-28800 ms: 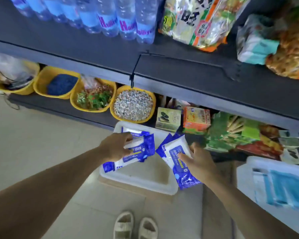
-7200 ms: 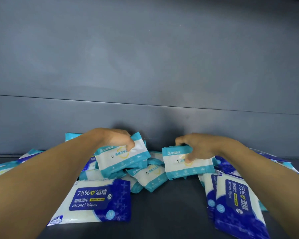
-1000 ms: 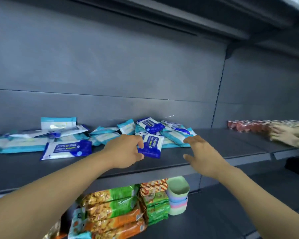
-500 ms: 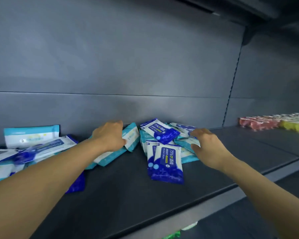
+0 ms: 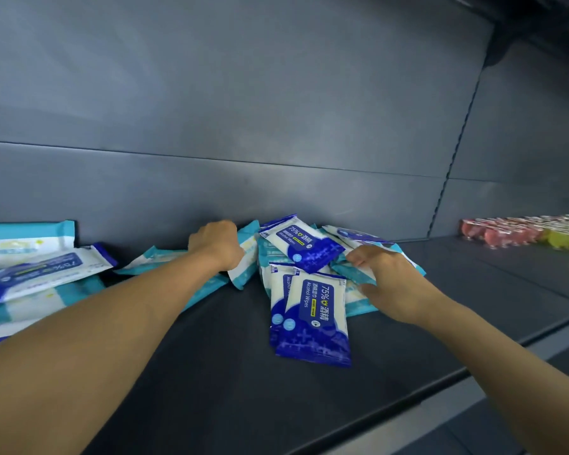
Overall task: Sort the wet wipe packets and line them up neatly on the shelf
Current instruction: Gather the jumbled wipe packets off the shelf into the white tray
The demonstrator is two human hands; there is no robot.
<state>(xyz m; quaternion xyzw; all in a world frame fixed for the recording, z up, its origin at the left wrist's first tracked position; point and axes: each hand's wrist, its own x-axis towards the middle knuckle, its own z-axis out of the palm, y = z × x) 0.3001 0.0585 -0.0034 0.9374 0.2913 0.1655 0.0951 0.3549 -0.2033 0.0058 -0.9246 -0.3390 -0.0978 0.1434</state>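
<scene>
Teal packet (image 5: 243, 264) is gripped by the left hand (image 5: 216, 244); the right hand (image 5: 388, 277) pinches another teal packet (image 5: 349, 269) in the pile on the shelf (image 5: 211, 372).

Light is soft and even, a bit dim at top right; wide-angle lens bends the edges, details slightly blurred.

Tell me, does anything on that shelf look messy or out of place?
Yes. The wipe packets lie in a jumbled heap, not a row: blue alcohol wipe packets overlap teal packets at odd angles. The left hand grips one teal packet; the right hand reaches into the pile. Nothing looks torn or spilled.
</scene>
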